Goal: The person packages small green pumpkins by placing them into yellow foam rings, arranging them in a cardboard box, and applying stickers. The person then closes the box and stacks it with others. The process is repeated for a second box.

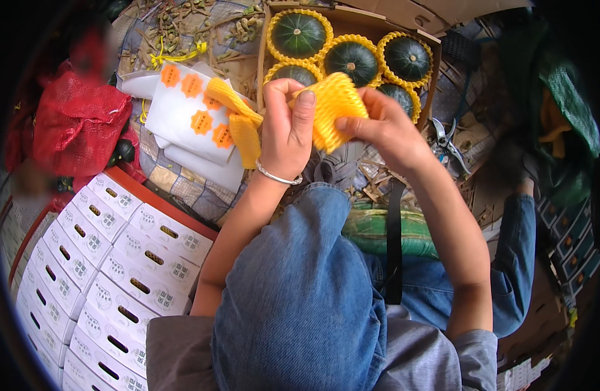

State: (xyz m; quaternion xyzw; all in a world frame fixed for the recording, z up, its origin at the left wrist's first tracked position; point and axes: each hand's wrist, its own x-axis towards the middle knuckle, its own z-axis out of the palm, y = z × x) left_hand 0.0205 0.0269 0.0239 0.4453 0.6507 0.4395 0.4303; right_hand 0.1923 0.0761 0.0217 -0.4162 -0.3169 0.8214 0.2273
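Between my two hands is a yellow foam net sleeve (335, 110), pinched near its edges in front of the carton. My left hand (289, 124), with a silver bangle at the wrist, grips its left side. At its right side, my right hand (385, 124) has the thumb pressed on the mesh. Beyond them, an open cardboard carton (358, 18) holds several dark green squashes (351, 61) in yellow foam nets. Flattened foam sleeves (245, 139) lie left of my left hand, on white sheets (175, 110) with orange stickers (201, 122).
Stacked white cartons (134, 273) with hand holes fill the lower left. Red mesh sacks (80, 122) sit beyond them. Pruning shears (449, 144) lie right of the carton. Cut stems (241, 29) litter the ground cloth. Under my leg is a green packed bundle (378, 227).
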